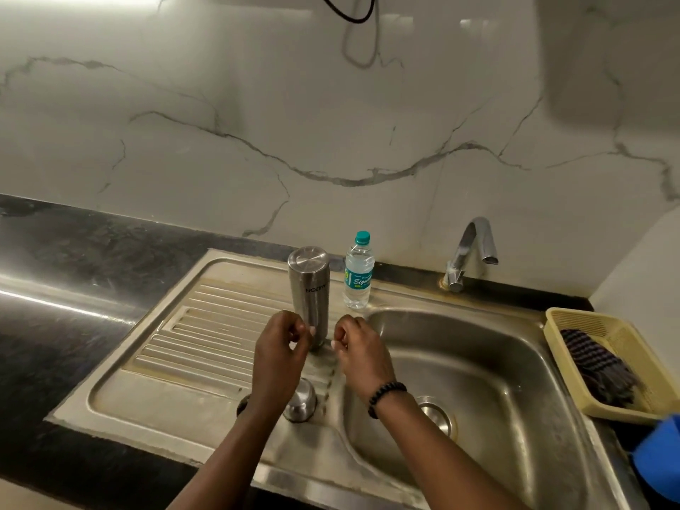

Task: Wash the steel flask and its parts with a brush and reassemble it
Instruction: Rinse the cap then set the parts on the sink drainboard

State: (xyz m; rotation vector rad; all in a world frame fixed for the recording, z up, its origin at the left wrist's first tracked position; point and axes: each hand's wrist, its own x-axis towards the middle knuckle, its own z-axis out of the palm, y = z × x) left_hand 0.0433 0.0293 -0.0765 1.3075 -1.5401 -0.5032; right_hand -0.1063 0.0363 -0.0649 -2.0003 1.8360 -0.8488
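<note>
The steel flask [309, 288] stands upside down on the drainboard [206, 325] of the sink, its printed name inverted. My left hand [281, 349] hovers just left of the flask's lower end, fingers curled, thumb tip close to the steel. My right hand [358, 353] is just right of it, fingers also curled, with a bead bracelet on the wrist. Neither hand shows anything in its grasp. A domed steel cap [301, 401] lies on the drainboard beside my left wrist. No brush is in view.
A small plastic water bottle [358, 276] stands behind the flask. The sink basin [489, 362] with its drain lies to the right, under the tap [469, 248]. A yellow basket [625, 336] holds a dark cloth [598, 366]. A blue object [662, 454] sits at the right edge.
</note>
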